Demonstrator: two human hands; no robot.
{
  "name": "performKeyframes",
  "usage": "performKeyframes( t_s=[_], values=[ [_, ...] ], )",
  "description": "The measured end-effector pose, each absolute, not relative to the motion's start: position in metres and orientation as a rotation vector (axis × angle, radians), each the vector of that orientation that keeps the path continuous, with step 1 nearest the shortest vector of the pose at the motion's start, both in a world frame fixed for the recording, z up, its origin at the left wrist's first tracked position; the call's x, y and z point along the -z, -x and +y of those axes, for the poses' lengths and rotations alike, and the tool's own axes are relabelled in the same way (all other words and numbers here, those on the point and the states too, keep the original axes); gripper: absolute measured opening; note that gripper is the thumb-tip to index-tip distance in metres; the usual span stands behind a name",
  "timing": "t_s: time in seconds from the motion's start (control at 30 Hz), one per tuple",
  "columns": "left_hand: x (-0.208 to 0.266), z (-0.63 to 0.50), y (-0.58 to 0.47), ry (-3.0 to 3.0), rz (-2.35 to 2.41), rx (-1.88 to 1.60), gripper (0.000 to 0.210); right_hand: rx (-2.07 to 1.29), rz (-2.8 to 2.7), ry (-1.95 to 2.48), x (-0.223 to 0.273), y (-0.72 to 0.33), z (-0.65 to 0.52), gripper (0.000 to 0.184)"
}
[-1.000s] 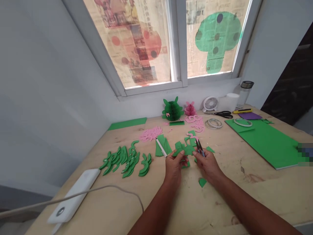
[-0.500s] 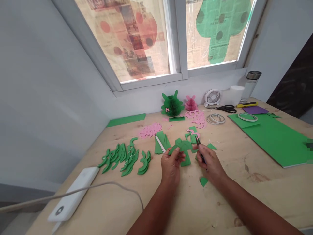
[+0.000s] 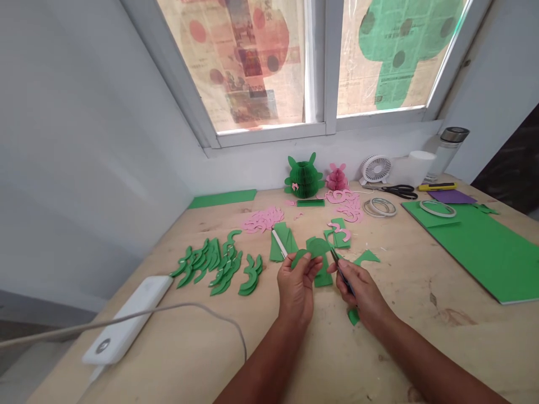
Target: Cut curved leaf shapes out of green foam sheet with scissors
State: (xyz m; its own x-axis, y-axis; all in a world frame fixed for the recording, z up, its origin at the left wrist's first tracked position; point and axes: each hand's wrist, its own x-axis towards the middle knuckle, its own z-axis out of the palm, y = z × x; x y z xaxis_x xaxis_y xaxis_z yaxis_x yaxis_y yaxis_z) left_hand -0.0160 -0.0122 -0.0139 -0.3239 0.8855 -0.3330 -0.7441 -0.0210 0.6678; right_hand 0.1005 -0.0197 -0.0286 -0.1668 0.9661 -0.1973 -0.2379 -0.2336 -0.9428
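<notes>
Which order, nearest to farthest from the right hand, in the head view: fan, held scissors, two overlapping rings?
From the right hand:
1. Held scissors: in its grip.
2. Overlapping rings: on the table beyond it.
3. Fan: behind the rings, by the wall.

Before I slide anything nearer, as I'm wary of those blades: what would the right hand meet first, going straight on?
Most likely the green paper piece held in the left hand: the scissors in the right hand point towards its edge, though depth there is hard to judge.
</notes>
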Motion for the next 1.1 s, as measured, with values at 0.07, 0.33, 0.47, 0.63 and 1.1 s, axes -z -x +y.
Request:
performKeyframes(
  t_s=[0.07,0.33,0.47,0.63,1.1],
  values=[
    [0.0133,-0.0129,0.0154,-0.2,0.924,-1.636,0.04,-1.588,-1.021,1.103,0.0298,-0.1,-0.0196,0.04],
    [0.0095,-0.0159,0.0144,-0.258,0.878,-1.525,0.032,-1.567,-1.079,1.12,0.0294,-0.1,-0.0184,0.041],
    [0.0089,-0.016,0.0153,-0.281,0.883,-1.52,0.032,-1.566,-1.089,1.111,0.0289,-0.1018,-0.0174,0.041],
    [0.0084,-0.0155,0.0161,-0.299,0.877,-1.507,0.029,-1.583,-1.111,1.088,0.0313,-0.1041,-0.0164,0.04],
    [0.0077,-0.0151,0.0169,-0.318,0.881,-1.49,0.029,-1.553,-1.106,1.137,0.0329,-0.1032,-0.0155,0.043]
  ],
)
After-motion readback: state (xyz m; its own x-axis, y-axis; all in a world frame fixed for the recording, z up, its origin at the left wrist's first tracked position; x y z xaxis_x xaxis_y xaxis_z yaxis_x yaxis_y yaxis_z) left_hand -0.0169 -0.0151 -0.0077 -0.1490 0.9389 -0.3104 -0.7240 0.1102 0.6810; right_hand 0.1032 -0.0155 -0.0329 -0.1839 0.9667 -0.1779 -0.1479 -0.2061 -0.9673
